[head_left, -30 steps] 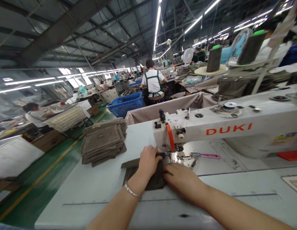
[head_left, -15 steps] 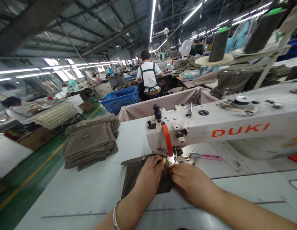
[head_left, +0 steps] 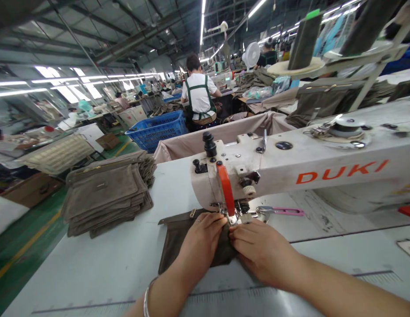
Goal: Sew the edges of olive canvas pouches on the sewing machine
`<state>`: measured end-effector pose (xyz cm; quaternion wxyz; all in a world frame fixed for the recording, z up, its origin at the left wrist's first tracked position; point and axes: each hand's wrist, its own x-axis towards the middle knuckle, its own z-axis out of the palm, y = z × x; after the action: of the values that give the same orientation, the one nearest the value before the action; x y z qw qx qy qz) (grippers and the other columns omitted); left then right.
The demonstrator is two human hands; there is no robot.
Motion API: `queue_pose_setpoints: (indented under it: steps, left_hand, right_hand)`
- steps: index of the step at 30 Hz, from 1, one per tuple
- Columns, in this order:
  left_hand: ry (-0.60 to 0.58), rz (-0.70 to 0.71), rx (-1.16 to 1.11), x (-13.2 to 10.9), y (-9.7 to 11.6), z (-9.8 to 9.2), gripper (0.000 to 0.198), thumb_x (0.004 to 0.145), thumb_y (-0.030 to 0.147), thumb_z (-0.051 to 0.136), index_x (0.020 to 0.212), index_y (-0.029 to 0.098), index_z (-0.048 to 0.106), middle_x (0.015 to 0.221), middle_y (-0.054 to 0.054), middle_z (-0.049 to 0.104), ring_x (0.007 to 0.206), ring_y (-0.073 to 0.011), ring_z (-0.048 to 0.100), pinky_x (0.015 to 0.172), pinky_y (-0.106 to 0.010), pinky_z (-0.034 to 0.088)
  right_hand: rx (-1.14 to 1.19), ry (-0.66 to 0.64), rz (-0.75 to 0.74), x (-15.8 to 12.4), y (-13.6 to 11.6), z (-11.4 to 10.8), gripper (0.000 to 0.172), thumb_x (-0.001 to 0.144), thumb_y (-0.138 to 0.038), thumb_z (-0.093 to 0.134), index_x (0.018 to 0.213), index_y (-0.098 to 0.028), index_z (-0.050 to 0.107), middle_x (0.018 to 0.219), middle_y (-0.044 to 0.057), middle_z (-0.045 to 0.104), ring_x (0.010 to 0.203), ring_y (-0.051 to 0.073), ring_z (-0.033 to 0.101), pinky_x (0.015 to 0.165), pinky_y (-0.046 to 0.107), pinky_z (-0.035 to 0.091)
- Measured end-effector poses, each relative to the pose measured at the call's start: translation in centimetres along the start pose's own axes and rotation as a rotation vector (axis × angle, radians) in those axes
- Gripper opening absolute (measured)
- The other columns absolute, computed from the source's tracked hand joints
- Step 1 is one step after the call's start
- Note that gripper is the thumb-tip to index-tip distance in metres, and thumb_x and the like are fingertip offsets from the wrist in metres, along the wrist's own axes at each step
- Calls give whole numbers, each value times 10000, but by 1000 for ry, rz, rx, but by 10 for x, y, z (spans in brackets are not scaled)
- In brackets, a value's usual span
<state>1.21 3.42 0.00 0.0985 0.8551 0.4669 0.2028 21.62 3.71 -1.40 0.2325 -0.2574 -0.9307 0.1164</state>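
Note:
A dark olive-brown fabric pouch (head_left: pixel 178 240) with a zip edge lies on the white sewing table (head_left: pixel 92 273), its upper end at the presser foot (head_left: pixel 233 218) of a DUKI sewing machine (head_left: pixel 284 176). My left hand (head_left: pixel 203 242) grips the pouch from the left, fingertips close to the foot. My right hand (head_left: pixel 260 248) pinches its right side, fingers touching the fabric next to the needle area. The hands hide most of the pouch and the needle's point.
A stack of grey-brown fabric pouches (head_left: pixel 105 198) sits on the table's left. Pink-handled pliers (head_left: pixel 280 211) lie behind the machine's foot. Thread cones (head_left: pixel 305 42) stand at upper right. A blue crate (head_left: pixel 156 130), a beige cloth bin (head_left: pixel 221 136) and a co-worker in a green apron (head_left: pixel 198 97) lie beyond.
The pouch has moved up against the presser foot, with both hands closer around it. The whole view has shifted, so the machine and stack appear further left and higher.

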Motion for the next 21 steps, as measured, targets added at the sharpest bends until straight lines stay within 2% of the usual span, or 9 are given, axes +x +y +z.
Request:
queue_pose_setpoints:
  steps: [7, 15, 21]
  left_hand:
    - [-32, 36, -50, 4, -15, -4, 306, 937, 108, 503, 1199, 206, 626, 1216, -57, 650, 1145, -196, 579, 1039, -386, 458]
    - [64, 8, -20, 1, 3, 5, 283, 922, 71, 474, 1149, 176, 606, 1203, -81, 647, 1114, -221, 592, 1008, -425, 478]
    - [67, 38, 4, 4, 0, 3, 268, 905, 58, 501, 1130, 178, 586, 1161, -82, 647, 1083, -230, 594, 986, -427, 483]
  right_hand:
    - [-45, -38, 10, 3, -4, 3, 121, 908, -143, 493, 870, -155, 608, 970, 65, 640, 1005, 213, 565, 922, 374, 411]
    - [0, -14, 32, 0, 2, -4, 126, 891, -128, 502, 839, -169, 609, 940, 41, 645, 936, 187, 580, 872, 362, 413]
    - [-75, -28, 24, 1, 3, -3, 99, 879, -149, 517, 864, -172, 612, 955, 50, 645, 884, 207, 577, 817, 377, 414]
